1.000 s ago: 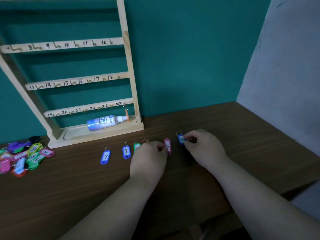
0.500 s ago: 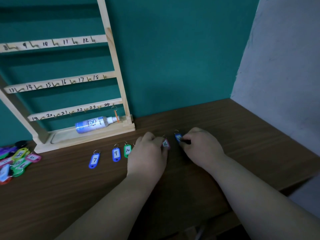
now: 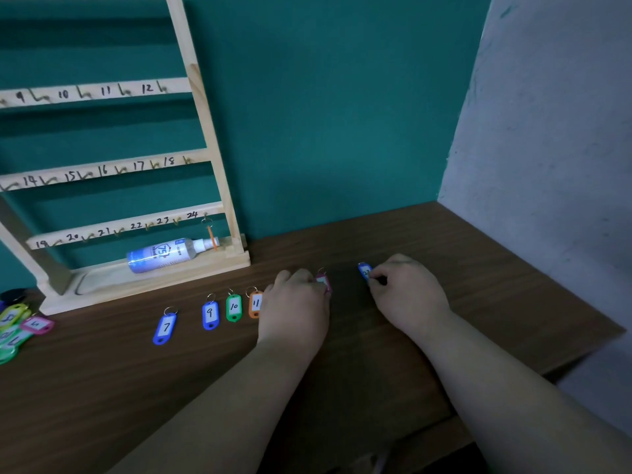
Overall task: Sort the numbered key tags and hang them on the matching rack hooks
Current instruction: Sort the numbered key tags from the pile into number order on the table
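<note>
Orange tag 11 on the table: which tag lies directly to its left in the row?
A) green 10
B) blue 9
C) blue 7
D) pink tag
A: the green tag 10 lies right beside the orange tag 11 on its left, and the blue tag 9 is one place further out.

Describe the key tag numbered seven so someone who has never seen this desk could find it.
Find the wooden key rack standing at the back left of the brown table. Before its base lies a row of key tags; the 7 tag is the leftmost. Blue like the 9 tag, it lies tilted, set apart by a wider gap.
</note>
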